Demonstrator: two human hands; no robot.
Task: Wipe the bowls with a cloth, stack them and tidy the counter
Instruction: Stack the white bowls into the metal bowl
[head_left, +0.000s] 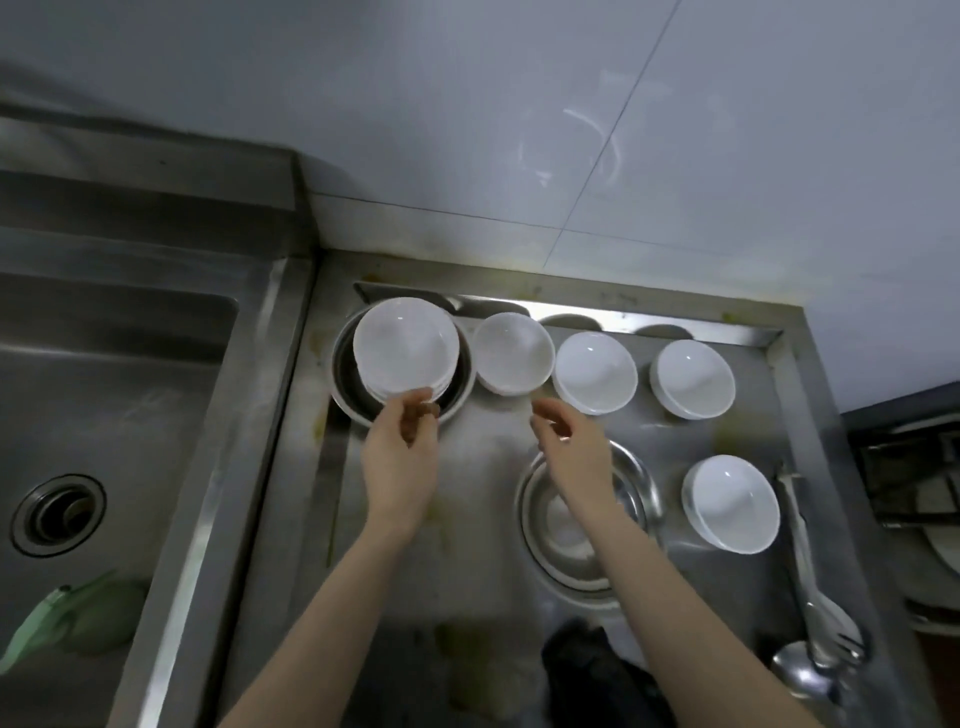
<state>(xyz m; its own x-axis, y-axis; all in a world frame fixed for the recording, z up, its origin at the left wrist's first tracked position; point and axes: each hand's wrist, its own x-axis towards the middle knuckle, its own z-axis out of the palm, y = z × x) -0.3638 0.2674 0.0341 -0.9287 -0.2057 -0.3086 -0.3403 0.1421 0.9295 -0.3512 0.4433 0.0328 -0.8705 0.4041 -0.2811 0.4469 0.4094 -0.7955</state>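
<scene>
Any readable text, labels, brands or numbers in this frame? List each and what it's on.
None readable.
White bowls: plain, no marks.
Steel counter, steel basin and sink: no stamp or label visible.
Wall tile: only pale scuffs, not lettering.
Green item in the sink: too blurred to tell whether it carries print.
</scene>
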